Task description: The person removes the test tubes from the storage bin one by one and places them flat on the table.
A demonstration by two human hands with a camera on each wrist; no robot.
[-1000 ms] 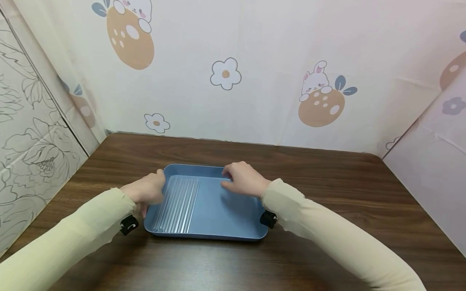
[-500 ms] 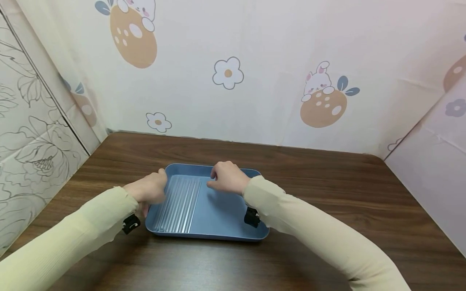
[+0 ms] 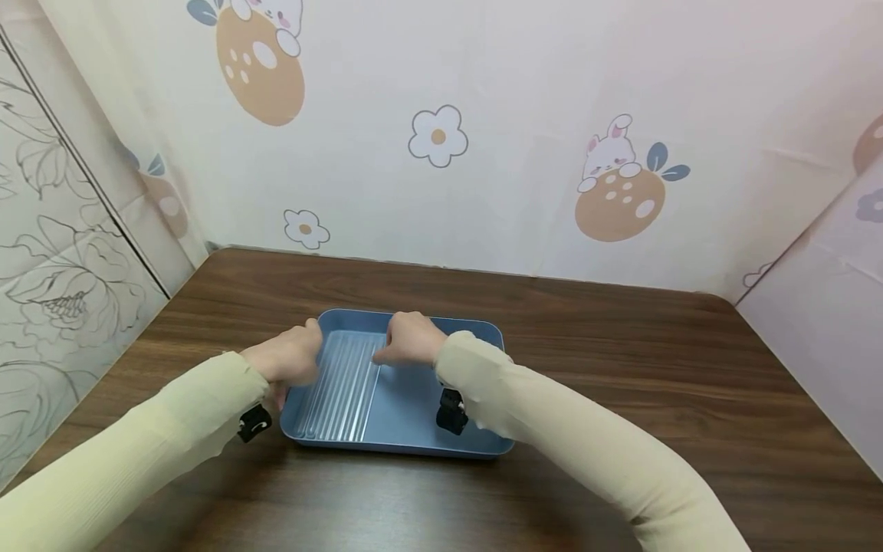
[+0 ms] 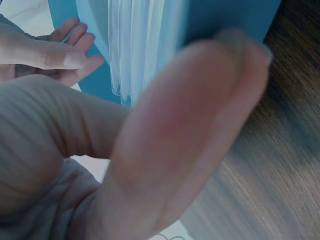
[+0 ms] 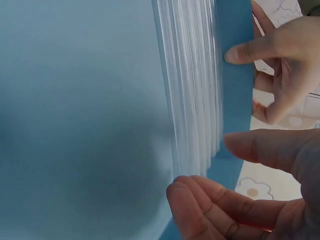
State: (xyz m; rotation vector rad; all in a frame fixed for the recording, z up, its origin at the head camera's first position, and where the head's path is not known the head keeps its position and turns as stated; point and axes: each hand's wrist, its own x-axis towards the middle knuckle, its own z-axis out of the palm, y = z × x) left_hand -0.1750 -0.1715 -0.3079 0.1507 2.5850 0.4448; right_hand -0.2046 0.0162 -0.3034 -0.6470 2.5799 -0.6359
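A shallow blue tray (image 3: 407,414) lies on the wooden table in the head view. Several long clear plastic strips or tubes (image 3: 338,391) lie side by side along its left part; their exact kind cannot be made out. My left hand (image 3: 293,356) holds the tray's left rim. In the right wrist view that left hand (image 5: 287,55) has its thumb inside the wall and its fingers outside. Over the tray hovers my right hand (image 3: 410,339), by the far ends of the strips. The right wrist view shows this right hand (image 5: 245,200) with thumb and fingers apart, holding nothing.
Brown wooden tabletop (image 3: 621,368) surrounds the tray on every side. Behind the table hangs a pale curtain (image 3: 510,192) with rabbits and flowers. A flower-line panel (image 3: 69,284) stands at the left. Each wrist wears a black device.
My right hand has moved left across the tray, from its right half to the far ends of the clear strips. The left hand has stayed at the rim. The view has shifted slightly.
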